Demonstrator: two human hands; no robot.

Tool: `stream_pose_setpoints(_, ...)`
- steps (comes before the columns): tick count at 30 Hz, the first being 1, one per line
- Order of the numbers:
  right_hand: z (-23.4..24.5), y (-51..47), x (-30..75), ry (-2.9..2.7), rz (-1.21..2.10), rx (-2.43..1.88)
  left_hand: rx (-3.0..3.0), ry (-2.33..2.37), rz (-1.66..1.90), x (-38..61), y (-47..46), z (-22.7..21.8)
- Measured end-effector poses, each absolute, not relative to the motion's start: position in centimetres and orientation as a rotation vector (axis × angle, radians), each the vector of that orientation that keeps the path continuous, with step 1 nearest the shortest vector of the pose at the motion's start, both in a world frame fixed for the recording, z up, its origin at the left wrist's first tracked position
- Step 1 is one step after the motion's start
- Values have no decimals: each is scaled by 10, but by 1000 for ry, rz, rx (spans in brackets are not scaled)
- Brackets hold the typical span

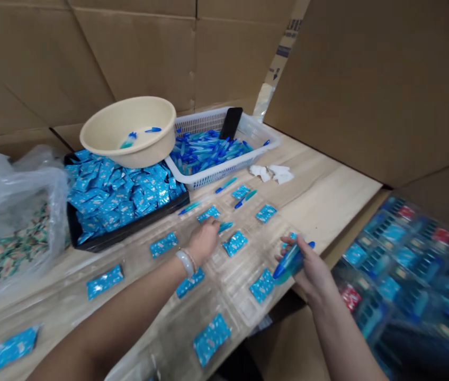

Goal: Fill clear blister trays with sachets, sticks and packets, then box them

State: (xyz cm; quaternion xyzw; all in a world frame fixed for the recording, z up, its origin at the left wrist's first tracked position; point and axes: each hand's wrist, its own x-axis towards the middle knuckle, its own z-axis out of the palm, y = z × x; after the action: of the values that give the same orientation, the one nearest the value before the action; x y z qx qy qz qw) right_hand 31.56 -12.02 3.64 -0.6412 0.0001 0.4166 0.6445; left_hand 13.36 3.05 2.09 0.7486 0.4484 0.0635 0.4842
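My left hand (204, 241), a pale bangle and a thin bracelet at its wrist, rests palm down on a clear plastic blister tray (224, 286) with its fingers spread and nothing in them. Its fingertips are close to a blue foil sachet (208, 214). My right hand (310, 264) grips a translucent blue capsule-shaped plastic piece (291, 263) above the tray's right end. Several more blue sachets lie in the tray's hollows, and loose blue plastic pieces (245, 198) lie just beyond it.
A white plastic basket (224, 172) holds many blue pieces and a black phone, and a beige basin (129, 124) overlaps it. A black tray (127, 222) holds piled sachets. A clear bag of patterned packets is at left, white paper scraps lie on the wooden table, and cardboard walls surround it. Blurred packaged goods lie at lower right.
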Motion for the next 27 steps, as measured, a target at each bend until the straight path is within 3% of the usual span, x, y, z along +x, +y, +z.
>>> stream_pose_setpoints(3,28,-122,298,-39,952,-1583,2070,1035,324,132,14,22)
stream_pose_setpoints(6,17,-116,285,-171,909,-1659,1894,993,332,131,-9,22)
stream_pose_setpoints(10,0,-105,276,-455,660,-1914,1525,1107,103,126,-38,24)
stream_pose_setpoints(15,2,-107,279,-667,405,-2143,1547,979,215,115,-54,20)
stream_pose_setpoints(23,39,-158,367,-67,405,-1400,1978,858,338,203,-30,25)
stream_pose_setpoints(27,31,-174,388,-17,265,-1336,2274,1034,213,269,-31,23)
